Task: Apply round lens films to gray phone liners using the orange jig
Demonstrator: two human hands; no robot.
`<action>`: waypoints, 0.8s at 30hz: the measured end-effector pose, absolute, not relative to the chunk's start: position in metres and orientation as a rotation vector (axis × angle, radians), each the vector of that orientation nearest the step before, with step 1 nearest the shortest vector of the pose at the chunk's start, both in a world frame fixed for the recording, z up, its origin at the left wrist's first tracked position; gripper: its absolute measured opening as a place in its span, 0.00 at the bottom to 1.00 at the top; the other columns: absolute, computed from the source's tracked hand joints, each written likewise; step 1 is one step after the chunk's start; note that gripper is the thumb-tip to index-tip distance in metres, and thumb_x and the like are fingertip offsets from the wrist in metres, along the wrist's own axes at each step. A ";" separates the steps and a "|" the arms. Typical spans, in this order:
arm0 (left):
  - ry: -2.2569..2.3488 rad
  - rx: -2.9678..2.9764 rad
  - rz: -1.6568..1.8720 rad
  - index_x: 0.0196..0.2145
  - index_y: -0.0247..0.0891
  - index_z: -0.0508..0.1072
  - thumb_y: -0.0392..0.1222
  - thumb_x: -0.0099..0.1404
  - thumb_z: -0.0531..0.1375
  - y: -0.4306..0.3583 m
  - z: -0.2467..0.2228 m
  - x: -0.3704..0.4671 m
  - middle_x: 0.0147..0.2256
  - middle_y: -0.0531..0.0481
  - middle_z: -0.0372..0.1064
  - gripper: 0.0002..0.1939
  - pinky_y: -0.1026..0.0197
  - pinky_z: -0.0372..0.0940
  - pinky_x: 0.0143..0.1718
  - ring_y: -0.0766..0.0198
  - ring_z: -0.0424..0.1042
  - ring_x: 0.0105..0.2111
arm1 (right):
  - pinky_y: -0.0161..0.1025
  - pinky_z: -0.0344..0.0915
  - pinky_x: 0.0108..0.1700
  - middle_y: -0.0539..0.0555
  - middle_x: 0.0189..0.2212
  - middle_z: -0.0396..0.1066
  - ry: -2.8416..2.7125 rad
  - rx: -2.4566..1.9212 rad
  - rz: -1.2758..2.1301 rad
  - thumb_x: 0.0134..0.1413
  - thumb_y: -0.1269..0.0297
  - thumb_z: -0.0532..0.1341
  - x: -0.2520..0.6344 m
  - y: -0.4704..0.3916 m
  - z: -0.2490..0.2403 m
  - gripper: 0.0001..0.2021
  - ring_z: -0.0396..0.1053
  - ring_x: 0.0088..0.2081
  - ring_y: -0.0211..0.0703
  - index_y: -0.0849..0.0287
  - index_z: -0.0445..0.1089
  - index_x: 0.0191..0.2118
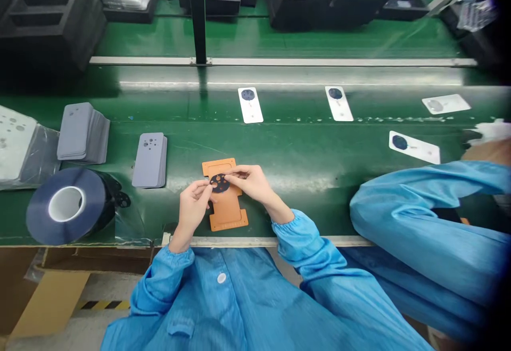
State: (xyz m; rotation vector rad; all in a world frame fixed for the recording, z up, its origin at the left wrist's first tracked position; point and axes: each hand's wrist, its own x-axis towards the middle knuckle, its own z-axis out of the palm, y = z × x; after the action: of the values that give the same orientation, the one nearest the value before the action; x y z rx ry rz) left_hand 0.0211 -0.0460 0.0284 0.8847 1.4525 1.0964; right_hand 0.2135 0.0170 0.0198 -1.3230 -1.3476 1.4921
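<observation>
A round black sticker with several holes [220, 183] is pinched at its edges between my two hands, over the upper part of an orange fixture plate [228, 207]. My left hand [194, 205] grips its left edge with thumb and fingertips. On the opposite side, the fingers of my right hand [250, 182] close on its upper right edge. Whether the sticker touches the plate I cannot tell. Left of the plate stands a stack of grey phone-shaped panels [148, 162] with holes near the top.
A large roll of dark film [35, 210] stands at the left, beside another grey panel stack [75, 133] and bagged white panels [14, 143]. White panels with dark discs [251, 109] lie farther back. A co-worker's blue sleeve [399, 197] is at right. Black trays [299, 0] line the shelf.
</observation>
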 end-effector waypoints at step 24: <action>1.581 1.020 1.129 0.34 0.37 0.71 0.41 0.56 0.70 -0.012 0.003 0.013 0.27 0.54 0.70 0.12 0.67 0.64 0.26 0.70 0.67 0.23 | 0.39 0.66 0.36 0.52 0.27 0.77 -1.644 -1.549 1.040 0.56 0.62 0.66 0.206 0.027 0.005 0.10 0.69 0.28 0.40 0.57 0.85 0.40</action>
State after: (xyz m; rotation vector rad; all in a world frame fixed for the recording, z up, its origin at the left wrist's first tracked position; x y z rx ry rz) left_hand 0.0133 -0.0121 0.0032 1.0198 1.5812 1.1295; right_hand 0.2064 0.0272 0.0055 -1.5487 -1.6438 1.0398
